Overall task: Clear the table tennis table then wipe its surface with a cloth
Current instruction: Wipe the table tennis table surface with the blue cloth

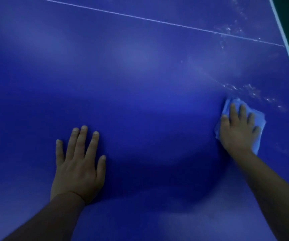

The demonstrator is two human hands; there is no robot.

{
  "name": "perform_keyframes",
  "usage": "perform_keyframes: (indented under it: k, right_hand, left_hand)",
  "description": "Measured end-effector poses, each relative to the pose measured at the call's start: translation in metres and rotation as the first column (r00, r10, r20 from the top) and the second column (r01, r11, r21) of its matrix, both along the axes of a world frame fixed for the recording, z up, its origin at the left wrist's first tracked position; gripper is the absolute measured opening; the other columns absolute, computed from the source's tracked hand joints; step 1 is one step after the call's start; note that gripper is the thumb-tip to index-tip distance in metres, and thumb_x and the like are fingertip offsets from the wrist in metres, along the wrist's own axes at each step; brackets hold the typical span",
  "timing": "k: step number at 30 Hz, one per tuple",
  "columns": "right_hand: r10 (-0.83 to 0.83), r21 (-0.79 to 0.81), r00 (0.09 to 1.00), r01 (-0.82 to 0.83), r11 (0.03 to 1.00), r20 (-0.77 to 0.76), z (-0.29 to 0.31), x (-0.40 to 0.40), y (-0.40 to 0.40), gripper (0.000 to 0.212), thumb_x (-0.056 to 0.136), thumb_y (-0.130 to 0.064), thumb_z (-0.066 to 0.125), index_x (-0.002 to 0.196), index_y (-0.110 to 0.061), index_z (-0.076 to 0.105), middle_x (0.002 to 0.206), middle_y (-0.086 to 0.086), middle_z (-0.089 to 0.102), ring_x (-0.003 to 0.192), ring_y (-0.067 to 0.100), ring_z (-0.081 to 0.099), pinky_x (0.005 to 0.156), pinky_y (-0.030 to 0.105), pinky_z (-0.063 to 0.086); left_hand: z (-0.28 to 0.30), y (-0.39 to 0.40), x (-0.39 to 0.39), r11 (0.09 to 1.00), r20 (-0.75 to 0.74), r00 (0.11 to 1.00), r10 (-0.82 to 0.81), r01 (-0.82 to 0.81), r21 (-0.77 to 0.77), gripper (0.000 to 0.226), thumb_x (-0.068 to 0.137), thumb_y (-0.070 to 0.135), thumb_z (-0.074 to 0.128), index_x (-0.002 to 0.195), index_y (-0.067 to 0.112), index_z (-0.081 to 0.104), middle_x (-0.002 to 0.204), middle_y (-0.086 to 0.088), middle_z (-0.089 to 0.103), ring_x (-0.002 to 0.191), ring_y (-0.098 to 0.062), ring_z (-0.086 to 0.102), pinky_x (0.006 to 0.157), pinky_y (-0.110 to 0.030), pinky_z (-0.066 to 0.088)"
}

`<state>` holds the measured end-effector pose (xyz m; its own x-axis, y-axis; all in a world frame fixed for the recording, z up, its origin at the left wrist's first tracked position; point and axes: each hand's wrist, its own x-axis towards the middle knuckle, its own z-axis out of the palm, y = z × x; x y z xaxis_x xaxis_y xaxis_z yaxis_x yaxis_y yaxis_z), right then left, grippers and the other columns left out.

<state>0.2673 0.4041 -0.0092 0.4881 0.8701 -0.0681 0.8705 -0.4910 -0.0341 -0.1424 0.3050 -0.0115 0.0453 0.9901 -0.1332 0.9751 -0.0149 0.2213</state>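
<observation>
Step in hand: wiping, judged from a bare table (140, 70). Cloth (260, 126): light blue, folded, lying flat near the table's right side, pressed down under the spread fingers of the right hand (237, 129). Left hand (78, 164): flat on the surface, fingers spread, nothing held. Next move: white specks (251, 92) just beyond the cloth are likely to be swept. Room: white edge line (287, 44) close on the right; wide open surface leftward.

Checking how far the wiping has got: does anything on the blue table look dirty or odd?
Yes. Whitish specks and smears dot the blue table tennis table near its right edge, just beyond the light blue cloth under the right hand. The left hand rests flat.
</observation>
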Motion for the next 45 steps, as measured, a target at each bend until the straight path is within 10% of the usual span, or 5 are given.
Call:
perform_keyframes:
  k: [11, 18, 29, 35, 45]
  right_hand:
    - [0.871, 0.016, 0.49, -0.871, 0.49, -0.019, -0.009, -0.215, 0.085, 0.054, 0.102, -0.046, 0.022, 0.156, -0.038, 0.022, 0.166, -0.003, 0.013, 0.153, 0.032, 0.006, 0.117, 0.062, 0.006]
    - [0.111, -0.037, 0.991, -0.114, 0.993, -0.076, 0.012, 0.017, 0.178, 0.055, 0.105, -0.041, 0.024, 0.158, -0.03, 0.016, 0.166, 0.001, 0.009, 0.151, 0.034, 0.008, 0.116, 0.064, 0.012]
    - [0.79, -0.016, 0.612, -0.79, 0.613, 0.033, -0.007, -0.046, 0.12, 0.054, 0.103, -0.044, 0.026, 0.155, -0.029, 0.028, 0.164, 0.003, 0.023, 0.15, 0.034, 0.018, 0.116, 0.06, 0.015]
    - [-0.224, 0.008, 0.967, 0.227, 0.974, -0.121, 0.012, 0.089, 0.141, 0.057, 0.103, -0.05, 0.024, 0.157, -0.034, 0.016, 0.166, -0.001, 0.006, 0.151, 0.033, 0.004, 0.116, 0.062, 0.006]
    - [0.628, -0.042, 0.777, -0.627, 0.778, 0.031, -0.005, 0.035, 0.107, 0.062, 0.098, -0.053, 0.017, 0.155, -0.032, 0.028, 0.165, -0.001, 0.02, 0.15, 0.031, 0.017, 0.117, 0.058, 0.015]
  left_hand:
    - [0.0, 0.002, -0.001, 0.999, -0.027, 1.0, 0.008, -0.007, 0.045, 0.075, 0.1, 0.056, 0.01, 0.147, 0.008, 0.044, 0.159, -0.014, 0.031, 0.148, -0.029, 0.023, 0.117, -0.06, 0.015]
    - [-0.002, 0.001, -0.002, 1.0, -0.05, 0.999, 0.002, -0.002, 0.004, 0.071, 0.1, 0.054, 0.011, 0.151, 0.012, 0.036, 0.161, -0.011, 0.026, 0.151, -0.027, 0.018, 0.119, -0.057, 0.011]
    - [-0.009, 0.001, -0.004, 1.0, -0.058, 0.998, 0.009, -0.007, 0.023, 0.075, 0.098, 0.059, 0.014, 0.151, 0.012, 0.039, 0.162, -0.008, 0.025, 0.152, -0.023, 0.016, 0.121, -0.049, 0.004]
    - [-0.012, 0.002, -0.006, 1.0, -0.063, 0.998, 0.015, -0.015, 0.015, 0.069, 0.093, 0.05, 0.03, 0.152, 0.014, 0.037, 0.163, -0.006, 0.023, 0.152, -0.022, 0.012, 0.122, -0.044, -0.002]
    - [0.009, 0.025, 0.011, 0.978, -0.047, 0.992, 0.118, -0.108, 0.18, 0.068, 0.087, 0.043, 0.036, 0.14, 0.002, 0.048, 0.146, -0.02, 0.043, 0.131, -0.042, 0.04, 0.111, -0.06, 0.023]
